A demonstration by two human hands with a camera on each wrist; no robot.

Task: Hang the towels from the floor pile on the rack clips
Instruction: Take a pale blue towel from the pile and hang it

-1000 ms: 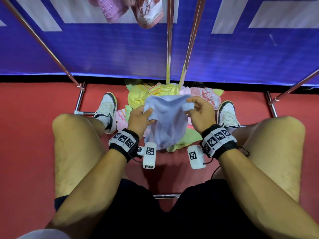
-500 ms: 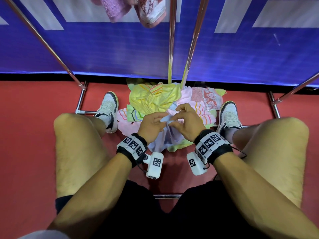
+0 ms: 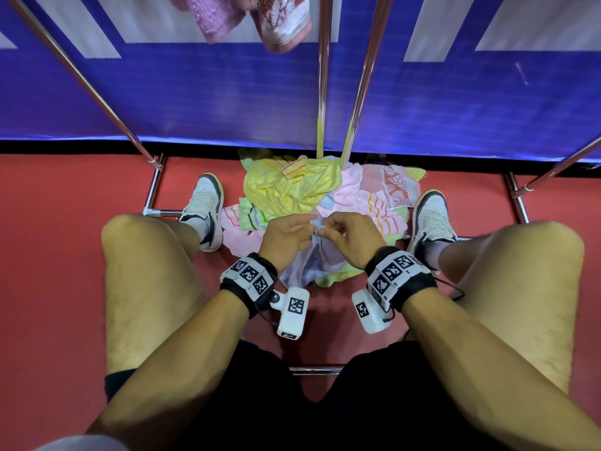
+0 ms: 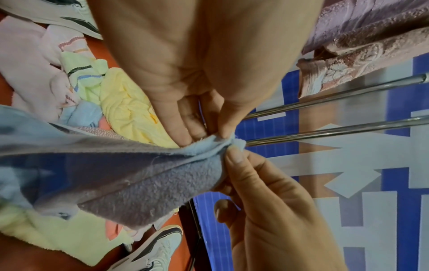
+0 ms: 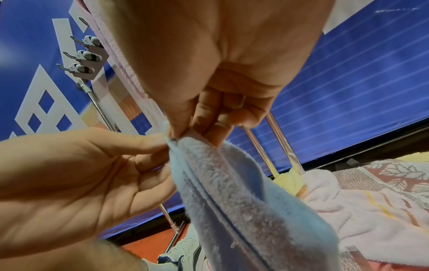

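- Underfoot, red floor (image 3: 58,288); blue wall banner (image 3: 195,102) with white shapes behind it.
- Chrome rack poles (image 3: 357,76) rise from floor rails; two pinkish towels (image 3: 247,17) already hang at the top edge of the head view.
- Empty rack clips (image 5: 89,55) visible in the right wrist view, upper left.
- Floor pile (image 3: 292,190) of yellow, pink and green towels sits between two white sneakers (image 3: 205,206).
- Person crouches over the pile, knees wide.
- Blue towel (image 3: 312,265) held just above the pile's near edge, hanging down in folds.
- Left hand (image 3: 286,237): fingers (image 4: 183,128) and thumb pinch the towel's bunched top corner.
- Right hand (image 3: 349,237): thumb and fingers (image 5: 209,117) curled, pinching the same corner, touching the left hand's fingertips.
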